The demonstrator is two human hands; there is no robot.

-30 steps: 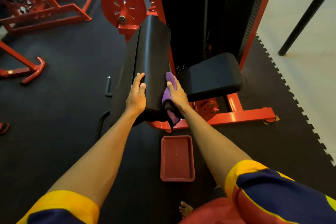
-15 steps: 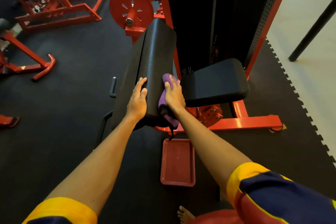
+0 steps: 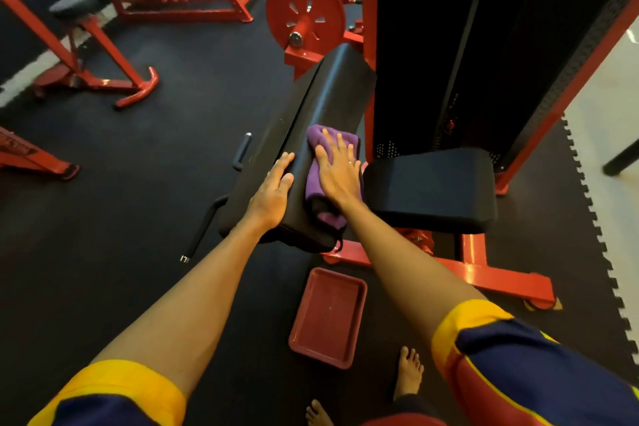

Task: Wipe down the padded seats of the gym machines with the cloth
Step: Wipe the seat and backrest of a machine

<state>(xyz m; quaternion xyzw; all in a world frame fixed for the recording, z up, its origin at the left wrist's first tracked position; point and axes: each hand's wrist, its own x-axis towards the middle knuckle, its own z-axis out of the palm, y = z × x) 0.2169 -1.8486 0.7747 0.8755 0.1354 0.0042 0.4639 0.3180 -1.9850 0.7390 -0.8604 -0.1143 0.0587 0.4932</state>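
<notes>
Since a second ago the right hand (image 3: 337,171) has come off the long pad's right side edge and up onto its top face, and the cloth (image 3: 314,180) came with it. The left hand (image 3: 273,192) hasn't shifted.

Right grip: not closed, fingers straight and spread, palm pressing the purple cloth flat. There's a ring on one finger. The cloth sits on the near half of the long pad (image 3: 332,86), with its tail hanging over the near right corner.
Left grip: loose, fingers straight, resting along the pad's left top edge and holding nothing.

Edges/room:
- Long pad's right edge runs close to the red upright and the black weight housing (image 3: 449,45), so it's tight on that side.
- Square seat pad (image 3: 432,183) is just right of the wiping hand and lower, with a narrow gap between them.
- Black handle (image 3: 242,150) sticks out left of the pad, with open black floor mat (image 3: 138,201) beyond it.
- Red tray (image 3: 328,316) sits on the floor at the near end of the pad, between the forearms. A bare foot (image 3: 409,373) is just behind it.
- Red base bar (image 3: 484,273) crosses the floor to the right.
- The mat's toothed edge meets pale floor (image 3: 605,107) at far right.

Writing: dark marks on the red bar (image 3: 20,149) at far left are too blurred to read.
</notes>
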